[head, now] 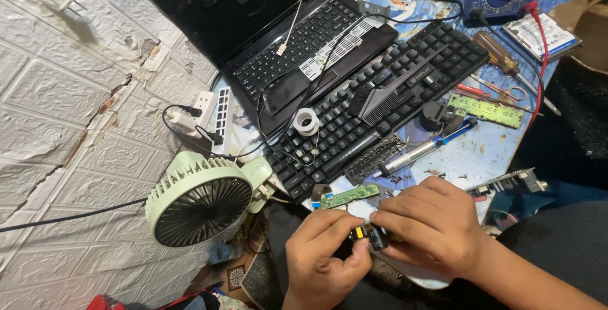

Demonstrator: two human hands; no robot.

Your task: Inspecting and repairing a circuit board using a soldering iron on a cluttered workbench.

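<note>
Both hands pinched shut: left hand (323, 256), right hand (430, 224) gripping small black component (377, 238).

Both hands were held close together low in the view, fingertips nearly touching. The left hand (323, 256) was curled, thumb pressed toward the forefinger. The right hand (430, 224) was arched knuckles-up, fingers bent in a pinch, its forearm extended toward the lower right.

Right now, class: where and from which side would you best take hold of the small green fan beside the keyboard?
Probably by the round grille rim of the green fan, fingers spanning it from above: the fan lies tilted with the grille facing up, the wall tiles crowd its left, and its hinged base presses against the black keyboard.
</note>
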